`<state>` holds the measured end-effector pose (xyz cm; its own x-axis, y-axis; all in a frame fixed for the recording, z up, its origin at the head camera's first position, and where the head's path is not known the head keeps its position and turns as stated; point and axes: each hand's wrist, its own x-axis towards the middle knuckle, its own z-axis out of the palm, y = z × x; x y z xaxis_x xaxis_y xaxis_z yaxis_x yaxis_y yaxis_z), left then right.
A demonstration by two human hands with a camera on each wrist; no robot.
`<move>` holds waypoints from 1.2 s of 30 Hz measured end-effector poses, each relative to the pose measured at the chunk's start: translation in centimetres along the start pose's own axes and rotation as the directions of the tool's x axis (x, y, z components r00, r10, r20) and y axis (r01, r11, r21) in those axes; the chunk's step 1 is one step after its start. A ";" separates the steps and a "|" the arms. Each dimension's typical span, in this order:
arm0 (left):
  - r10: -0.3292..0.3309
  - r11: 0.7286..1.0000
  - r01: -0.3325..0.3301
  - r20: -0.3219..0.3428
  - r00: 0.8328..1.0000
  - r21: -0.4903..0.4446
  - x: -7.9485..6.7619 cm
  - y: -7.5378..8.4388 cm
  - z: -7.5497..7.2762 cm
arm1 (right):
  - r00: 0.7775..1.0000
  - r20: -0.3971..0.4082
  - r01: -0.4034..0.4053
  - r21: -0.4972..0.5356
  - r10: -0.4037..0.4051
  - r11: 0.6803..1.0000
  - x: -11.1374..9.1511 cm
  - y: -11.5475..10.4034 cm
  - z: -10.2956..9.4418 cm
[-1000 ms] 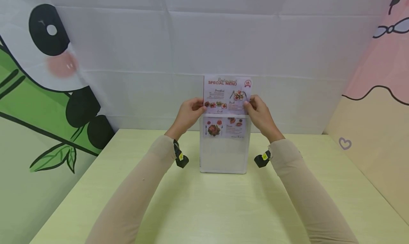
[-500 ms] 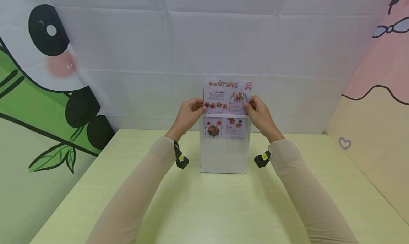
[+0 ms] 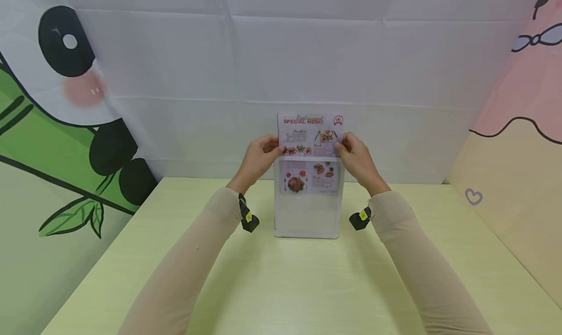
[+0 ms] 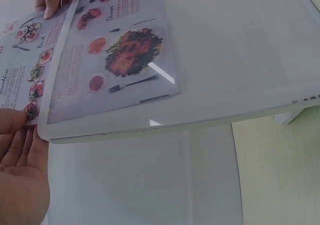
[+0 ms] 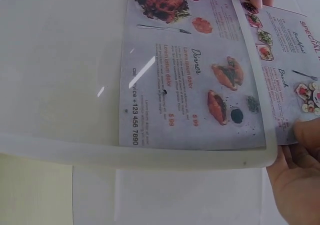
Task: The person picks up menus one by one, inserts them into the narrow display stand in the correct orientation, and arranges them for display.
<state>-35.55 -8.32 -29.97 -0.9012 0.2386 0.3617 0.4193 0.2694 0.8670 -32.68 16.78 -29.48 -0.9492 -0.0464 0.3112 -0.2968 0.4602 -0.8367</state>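
A printed restaurant menu sheet (image 3: pixel 307 136) stands upright, its lower part behind the clear front of a white-framed display stand (image 3: pixel 307 218) and its upper part sticking out above the frame's top edge. My left hand (image 3: pixel 258 157) pinches the sheet's left edge between thumb and fingers, just above the frame. On the opposite edge, my right hand (image 3: pixel 359 158) pinches it at about the same height. Through the clear panel in the left wrist view, the menu's lower edge (image 4: pixel 172 80) is seen partway down the stand. The right wrist view shows the printed "Dinner" section (image 5: pixel 195 85) inside.
The stand rests on a pale yellow-green table (image 3: pixel 298 286) near its back edge. Behind it hangs a white cloth backdrop (image 3: pixel 307 57). Painted cartoon panels flank the table, a green and white one (image 3: pixel 66 154) on the left and a pink one (image 3: pixel 518 106) on the right.
The menu sheet has slid down a little into the stand, so less of it shows above the frame. Both hands keep nearly the same place; the stand has not moved.
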 end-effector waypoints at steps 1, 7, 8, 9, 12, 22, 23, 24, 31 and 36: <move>0.001 1.000 -0.001 0.000 1.000 0.000 0.0 0.0 0.0 | 1.000 0.001 0.000 0.000 0.000 1.000 0.0 0.0 0.0; 0.006 1.000 -0.006 0.002 1.000 0.007 -0.1 0.0 0.0 | 1.000 0.007 0.000 0.004 0.000 1.000 -0.1 -0.1 0.1; 0.007 1.000 -0.007 0.002 1.000 0.009 -0.1 0.0 0.0 | 1.000 0.007 0.001 0.008 -0.001 1.000 -0.1 -0.1 0.1; 0.008 1.000 -0.008 0.002 1.000 0.010 -0.1 0.0 0.0 | 1.000 0.009 0.002 0.011 -0.002 1.000 -0.2 -0.1 0.1; 0.009 1.000 -0.009 -0.002 1.000 0.012 -0.1 0.0 0.0 | 1.000 0.013 0.009 0.018 -0.009 1.000 -0.2 -0.1 0.1; 0.009 1.000 -0.009 -0.016 1.000 0.013 -0.1 -0.1 0.2 | 0.998 0.014 0.064 0.029 -0.064 0.998 -0.3 0.2 0.1; 0.010 1.000 -0.009 -0.017 1.000 0.012 -0.1 -0.1 0.2 | 0.998 0.013 0.064 0.030 -0.065 0.997 -0.2 0.2 0.1; 0.012 1.000 -0.011 -0.018 1.000 0.011 -0.1 -0.2 0.3 | 0.998 0.013 0.063 0.033 -0.064 0.997 -0.2 0.3 0.1; 0.025 0.999 -0.025 -0.021 0.999 0.020 -0.2 -0.1 0.3 | 0.998 -0.003 0.061 0.048 -0.061 0.997 -0.1 0.4 0.3; 0.024 1.000 -0.024 -0.021 0.999 0.018 -0.2 -0.1 0.3 | 0.999 -0.009 0.047 0.044 -0.047 0.998 -0.2 0.3 0.3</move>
<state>-35.42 -8.12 -30.23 -0.8929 0.2251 0.3898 0.4426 0.2805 0.8517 -32.64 16.68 -29.90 -0.9333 -0.0603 0.3541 -0.3457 0.4180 -0.8401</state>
